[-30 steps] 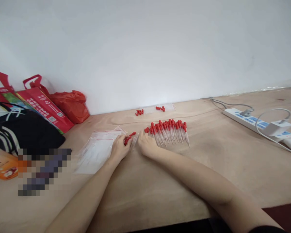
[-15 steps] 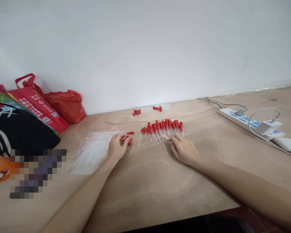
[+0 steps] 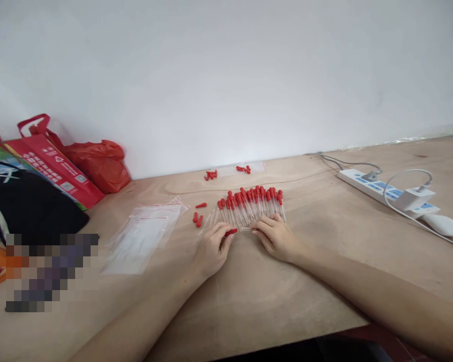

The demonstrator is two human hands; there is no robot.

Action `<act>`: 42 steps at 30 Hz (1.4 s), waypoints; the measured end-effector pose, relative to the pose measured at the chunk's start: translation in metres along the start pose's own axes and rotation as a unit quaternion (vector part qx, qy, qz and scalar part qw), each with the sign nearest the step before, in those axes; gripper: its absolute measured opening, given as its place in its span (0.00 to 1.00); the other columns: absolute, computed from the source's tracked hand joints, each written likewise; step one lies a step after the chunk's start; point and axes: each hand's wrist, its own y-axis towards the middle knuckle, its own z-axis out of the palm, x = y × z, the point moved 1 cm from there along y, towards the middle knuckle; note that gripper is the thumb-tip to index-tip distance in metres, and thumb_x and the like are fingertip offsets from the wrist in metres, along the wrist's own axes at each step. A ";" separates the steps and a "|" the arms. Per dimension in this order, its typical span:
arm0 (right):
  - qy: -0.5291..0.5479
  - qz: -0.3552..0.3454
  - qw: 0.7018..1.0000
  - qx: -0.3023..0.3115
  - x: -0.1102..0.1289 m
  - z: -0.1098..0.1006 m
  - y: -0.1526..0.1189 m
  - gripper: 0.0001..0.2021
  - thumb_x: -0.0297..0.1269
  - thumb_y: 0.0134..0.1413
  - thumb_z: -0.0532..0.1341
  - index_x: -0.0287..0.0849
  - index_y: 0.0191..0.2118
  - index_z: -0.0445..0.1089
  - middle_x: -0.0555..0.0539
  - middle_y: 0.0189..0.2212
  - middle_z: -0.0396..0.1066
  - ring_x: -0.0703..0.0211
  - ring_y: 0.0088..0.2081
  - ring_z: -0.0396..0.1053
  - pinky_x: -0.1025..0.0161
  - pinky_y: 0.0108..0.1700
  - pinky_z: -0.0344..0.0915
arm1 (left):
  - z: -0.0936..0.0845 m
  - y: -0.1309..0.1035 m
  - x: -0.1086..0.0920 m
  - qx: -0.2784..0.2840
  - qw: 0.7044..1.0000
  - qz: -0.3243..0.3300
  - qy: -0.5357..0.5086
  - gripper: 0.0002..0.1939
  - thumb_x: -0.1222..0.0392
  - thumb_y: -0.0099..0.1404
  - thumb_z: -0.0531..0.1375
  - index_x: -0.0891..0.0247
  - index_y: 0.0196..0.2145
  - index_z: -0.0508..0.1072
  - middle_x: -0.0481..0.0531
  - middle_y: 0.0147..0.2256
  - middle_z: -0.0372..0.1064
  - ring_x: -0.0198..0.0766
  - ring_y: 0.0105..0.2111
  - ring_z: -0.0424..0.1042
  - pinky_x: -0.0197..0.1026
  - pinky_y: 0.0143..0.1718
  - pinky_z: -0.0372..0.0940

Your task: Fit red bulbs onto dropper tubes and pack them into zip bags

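Note:
My left hand (image 3: 216,246) pinches a red rubber dropper bulb (image 3: 231,232) between thumb and fingers. Opposite it, my right hand (image 3: 275,237) is closed on a clear glass dropper tube (image 3: 245,229), whose end points toward the bulb with a small gap between. Just beyond both hands lies a fanned pile of droppers (image 3: 251,198), red bulbs at the far end and clear tubes toward me. Three loose red bulbs (image 3: 199,220) rest left of the pile. Several bare glass tubes (image 3: 210,219) lie between them and the pile, partly behind my left hand.
Clear zip bags (image 3: 136,241) lie to the left. Near the wall are more red bulbs (image 3: 211,175) and a clear bag (image 3: 226,171). A white power strip (image 3: 373,186) with cables stands right. Red bags (image 3: 98,166) and a black cloth bag (image 3: 33,211) sit far left.
My left hand has moved right from the loose bulbs, carrying one red bulb. My right hand has shifted slightly toward me, and its glass tube now lies level, facing the bulb.

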 end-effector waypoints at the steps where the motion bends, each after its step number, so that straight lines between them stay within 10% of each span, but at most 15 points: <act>1: -0.002 -0.003 1.000 0.001 0.001 0.000 0.000 0.09 0.31 0.57 0.48 0.40 0.37 0.64 0.47 0.32 0.67 0.62 0.32 0.61 0.63 0.37 0.49 | 0.000 0.000 -0.002 0.004 1.000 0.003 0.001 0.07 0.63 0.61 0.51 0.64 0.36 0.67 0.52 0.35 0.68 0.36 0.37 0.67 0.40 0.39 0.63; 42: -0.048 -0.129 0.990 0.022 0.018 0.004 0.007 0.13 0.33 0.55 0.48 0.38 0.27 0.66 0.50 0.21 0.66 0.68 0.20 0.49 0.62 0.31 0.41 | -0.005 -0.004 -0.010 0.079 0.987 0.118 0.070 0.10 0.62 0.62 0.49 0.61 0.28 0.67 0.46 0.25 0.70 0.32 0.27 0.66 0.45 0.45 0.54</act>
